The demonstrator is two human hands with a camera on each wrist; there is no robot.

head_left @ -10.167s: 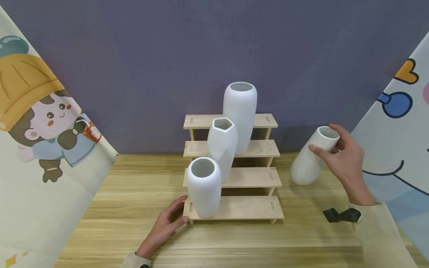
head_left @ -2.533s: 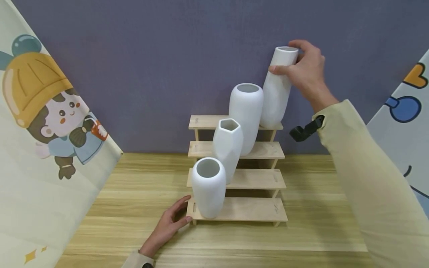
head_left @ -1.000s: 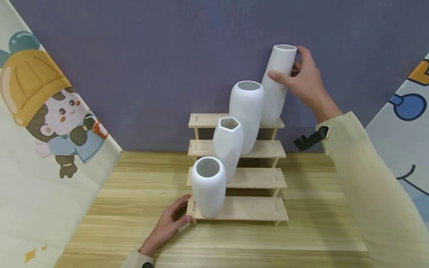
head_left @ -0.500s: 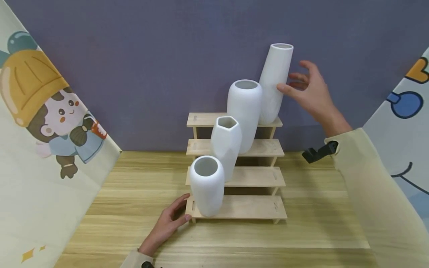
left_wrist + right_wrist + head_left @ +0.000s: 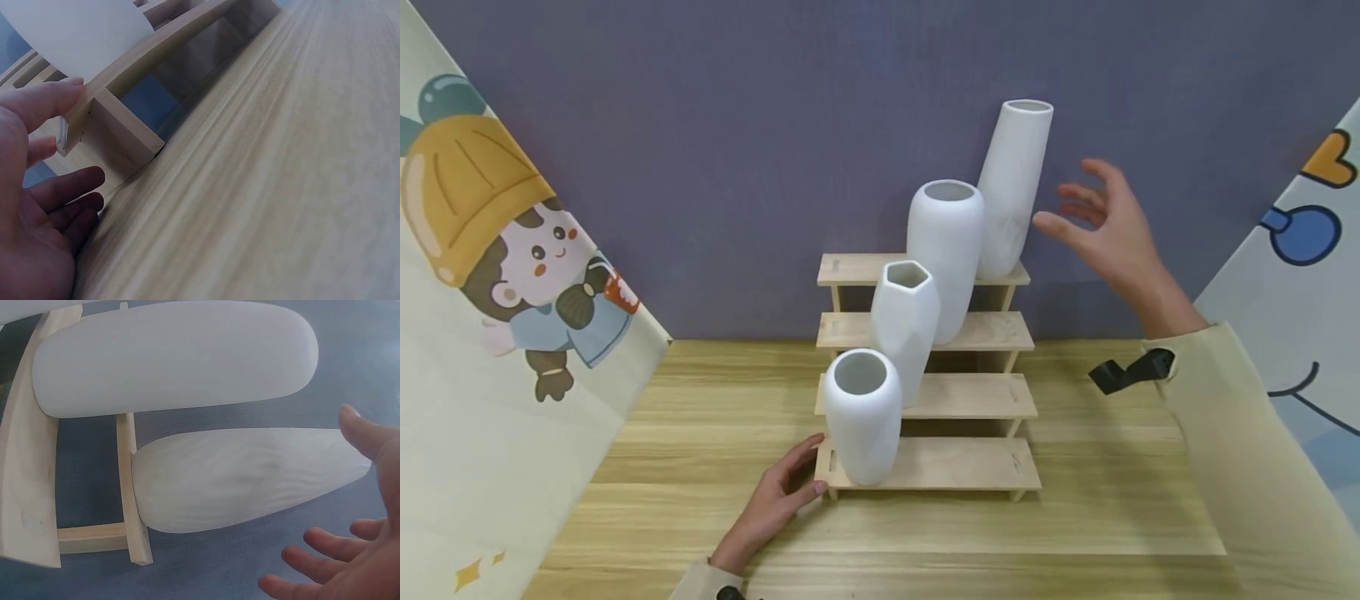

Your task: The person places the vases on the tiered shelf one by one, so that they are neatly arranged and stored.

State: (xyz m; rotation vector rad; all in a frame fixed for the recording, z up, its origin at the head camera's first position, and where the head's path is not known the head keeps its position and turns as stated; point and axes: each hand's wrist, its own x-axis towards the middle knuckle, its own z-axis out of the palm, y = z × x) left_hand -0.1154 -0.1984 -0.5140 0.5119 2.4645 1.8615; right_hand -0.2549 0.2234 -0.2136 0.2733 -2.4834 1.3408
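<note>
A wooden four-step display stand [image 5: 962,464] bears several white vases, rising from front left to back right. On the bottom step is a short rounded vase [image 5: 862,429], then a faceted vase [image 5: 906,329] with a five-sided mouth. Above them come a tall rounded vase [image 5: 946,258] and, on the top step, a tapered vase [image 5: 1011,192] with faint surface ripples. My right hand [image 5: 1112,233] hovers right of the tapered vase, fingers spread, holding nothing. Thumb and forefinger of my left hand [image 5: 775,493] touch the bottom step's left end; its other fingers [image 5: 69,190] hang loosely beside it.
The stand is on a wood-grain table [image 5: 700,417] in front of a dark blue-grey wall [image 5: 737,167]. Printed cartoon panels flank it, left [image 5: 512,400] and right [image 5: 1300,333]. A black wrist camera mount [image 5: 1131,371] juts from the right sleeve.
My right hand carried the tapered vase from the table at right onto the top step, let go, and drew back rightward and down. My left hand stays at the bottom step.
</note>
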